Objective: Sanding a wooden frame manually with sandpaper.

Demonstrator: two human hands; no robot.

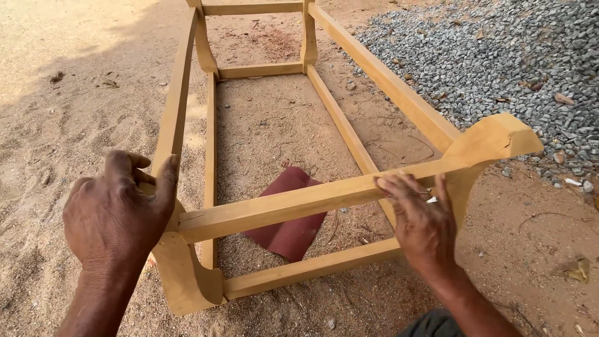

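Note:
A long yellow-brown wooden furniture frame (281, 203) lies on sandy ground, reaching away from me. My left hand (115, 209) is wrapped over the near left corner, on top of the curved leg (181, 274). On the near upper cross rail, close to its right end, rests my right hand (421, 218), fingers spread flat, with a small whitish piece (432, 200) under the fingers. The curved right leg (493, 140) rises just beyond that hand. A dark red sheet of sandpaper (290, 218) lies on the sand inside the frame, below the rail.
Grey gravel (499, 56) covers the ground at the upper right, next to the frame's right side rail. Sand (75, 106) with sawdust spreads to the left and inside the frame. A dry leaf (577, 269) lies at the lower right.

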